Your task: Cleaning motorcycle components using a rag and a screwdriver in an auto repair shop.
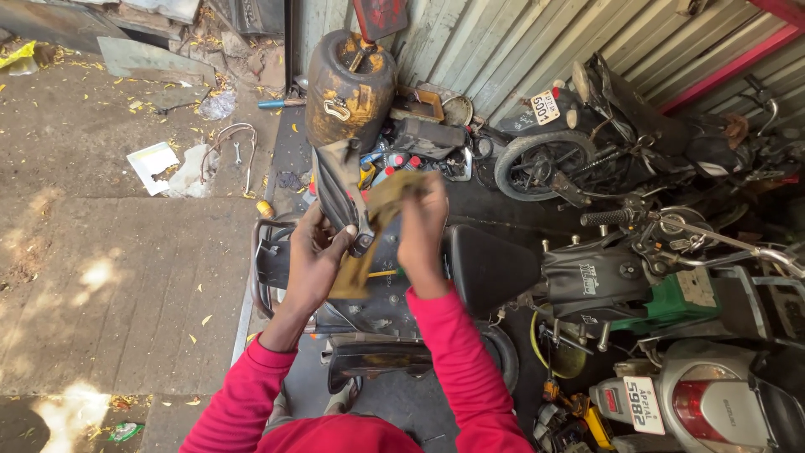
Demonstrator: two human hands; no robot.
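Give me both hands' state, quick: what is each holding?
Left hand: closed on the lower part of a tan rag and a dark part.
Right hand: closed on the rag's upper end.

Tan rag [379,220], red sleeves [457,352], black seat [490,267], rust-yellow tank [350,84], green box [671,304]
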